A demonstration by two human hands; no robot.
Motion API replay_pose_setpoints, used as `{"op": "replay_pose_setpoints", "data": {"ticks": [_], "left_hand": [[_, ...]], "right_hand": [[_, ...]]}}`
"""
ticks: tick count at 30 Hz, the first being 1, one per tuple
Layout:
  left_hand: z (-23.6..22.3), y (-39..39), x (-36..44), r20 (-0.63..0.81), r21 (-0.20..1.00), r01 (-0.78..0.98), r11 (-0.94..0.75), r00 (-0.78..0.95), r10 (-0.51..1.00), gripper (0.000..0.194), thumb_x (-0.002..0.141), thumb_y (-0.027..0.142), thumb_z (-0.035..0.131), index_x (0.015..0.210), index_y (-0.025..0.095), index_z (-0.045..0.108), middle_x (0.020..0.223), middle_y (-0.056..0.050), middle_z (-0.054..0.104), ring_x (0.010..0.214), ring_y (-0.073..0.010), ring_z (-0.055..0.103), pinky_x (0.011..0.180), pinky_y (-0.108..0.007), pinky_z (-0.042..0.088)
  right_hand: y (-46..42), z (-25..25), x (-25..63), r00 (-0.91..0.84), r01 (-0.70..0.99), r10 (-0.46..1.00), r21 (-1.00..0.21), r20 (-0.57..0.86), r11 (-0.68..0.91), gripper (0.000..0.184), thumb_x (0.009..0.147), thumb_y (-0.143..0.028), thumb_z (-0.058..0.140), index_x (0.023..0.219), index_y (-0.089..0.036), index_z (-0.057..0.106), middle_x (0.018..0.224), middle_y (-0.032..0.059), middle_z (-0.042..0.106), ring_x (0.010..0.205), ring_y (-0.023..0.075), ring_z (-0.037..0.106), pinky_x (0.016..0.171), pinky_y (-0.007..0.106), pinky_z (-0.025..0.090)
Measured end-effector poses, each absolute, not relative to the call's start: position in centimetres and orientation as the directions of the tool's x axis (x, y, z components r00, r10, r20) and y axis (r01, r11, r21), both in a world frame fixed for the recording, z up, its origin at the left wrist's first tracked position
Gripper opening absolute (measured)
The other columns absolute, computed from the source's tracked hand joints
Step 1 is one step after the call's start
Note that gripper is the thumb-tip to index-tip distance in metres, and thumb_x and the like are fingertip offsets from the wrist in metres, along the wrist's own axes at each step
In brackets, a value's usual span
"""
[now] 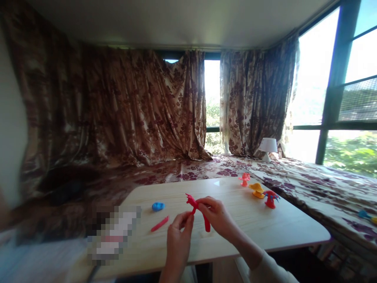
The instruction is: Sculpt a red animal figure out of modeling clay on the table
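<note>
Above the middle of the table (229, 232), my two hands meet at a red figure (192, 201) that looks like modelling clay. Its top is knobbly, and a flat red strip (207, 224) hangs down below my right hand. My left hand (180, 232) pinches the figure's lower end between thumb and fingers. The fingers of my right hand (214, 210) are closed on its side. How the strip joins the figure is hidden by my fingers. Left of my hands lie a separate red strip (160, 224) and a rounded blue lump (158, 206).
At the table's far right stand a pink figure (244, 179), a yellow one (256, 190) and a red one with blue parts (270, 199). A blurred-out object (114, 236) lies at the left edge. Behind is a flowered cover with a white lamp (268, 145).
</note>
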State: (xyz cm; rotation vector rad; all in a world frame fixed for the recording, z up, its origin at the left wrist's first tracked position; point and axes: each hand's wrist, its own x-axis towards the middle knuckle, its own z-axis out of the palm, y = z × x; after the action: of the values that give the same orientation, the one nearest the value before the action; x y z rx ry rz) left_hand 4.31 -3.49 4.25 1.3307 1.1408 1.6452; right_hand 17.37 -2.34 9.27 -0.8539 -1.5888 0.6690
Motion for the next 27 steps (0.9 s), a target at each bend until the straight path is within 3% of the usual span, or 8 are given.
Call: {"op": "replay_pose_setpoints", "data": {"ticks": [10, 16, 19, 24, 27], "left_hand": [[4.2, -3.3, 3.9, 0.362, 0.932, 0.058, -0.358, -0.198, 0.911, 0.038, 0.065, 0.043, 0.067, 0.093, 0.017, 0.068, 0.091, -0.008, 0.068, 0.086, -0.0218, 0.061, 0.078, -0.032, 0.046], [4.7, -3.0, 3.9, 0.460, 0.882, 0.179, -0.435, -0.130, 0.879, 0.023, 0.071, 0.038, 0.061, 0.079, 0.018, 0.069, 0.082, -0.006, 0.067, 0.080, -0.0206, 0.060, 0.073, -0.031, 0.045], [4.9, -2.7, 3.9, 0.481, 0.868, 0.208, -0.452, -0.117, 0.869, 0.022, 0.071, 0.036, 0.061, 0.082, 0.019, 0.069, 0.082, -0.005, 0.066, 0.080, -0.0201, 0.059, 0.073, -0.031, 0.045], [4.4, -3.6, 3.0, 0.536, 0.832, 0.289, -0.474, -0.200, 0.820, 0.022, 0.069, 0.035, 0.061, 0.084, 0.021, 0.070, 0.084, -0.006, 0.065, 0.082, -0.0220, 0.059, 0.078, -0.035, 0.045], [3.4, -4.6, 1.8, 0.546, 0.827, 0.333, -0.453, -0.280, 0.790, 0.020, 0.069, 0.037, 0.059, 0.076, 0.022, 0.071, 0.087, -0.008, 0.067, 0.095, -0.0266, 0.056, 0.090, -0.040, 0.040]], "right_hand": [[-2.1, 9.2, 17.7, -0.096, 0.198, 0.816, -0.793, 0.570, 0.577, 0.020, 0.077, -0.029, 0.057, 0.080, -0.018, 0.073, 0.073, 0.0042, 0.067, 0.068, 0.0167, 0.061, 0.060, 0.025, 0.050], [-2.2, 9.3, 17.6, -0.129, 0.208, 0.805, -0.778, 0.579, 0.593, 0.019, 0.076, -0.028, 0.057, 0.080, -0.018, 0.073, 0.072, 0.0041, 0.066, 0.069, 0.0172, 0.061, 0.062, 0.026, 0.050], [-1.3, 9.3, 17.9, -0.169, 0.233, 0.780, -0.744, 0.603, 0.626, 0.018, 0.077, -0.026, 0.056, 0.081, -0.019, 0.073, 0.074, 0.0039, 0.065, 0.070, 0.0168, 0.061, 0.063, 0.026, 0.049], [2.6, 7.4, 18.8, -0.158, 0.333, 0.741, -0.671, 0.653, 0.662, 0.018, 0.078, -0.026, 0.056, 0.081, -0.019, 0.072, 0.076, 0.0037, 0.064, 0.067, 0.0153, 0.059, 0.059, 0.025, 0.048], [4.6, 5.9, 19.0, -0.102, 0.324, 0.770, -0.711, 0.630, 0.624, 0.016, 0.075, -0.027, 0.059, 0.077, -0.018, 0.072, 0.074, 0.0038, 0.065, 0.066, 0.0159, 0.058, 0.060, 0.026, 0.048]]}}
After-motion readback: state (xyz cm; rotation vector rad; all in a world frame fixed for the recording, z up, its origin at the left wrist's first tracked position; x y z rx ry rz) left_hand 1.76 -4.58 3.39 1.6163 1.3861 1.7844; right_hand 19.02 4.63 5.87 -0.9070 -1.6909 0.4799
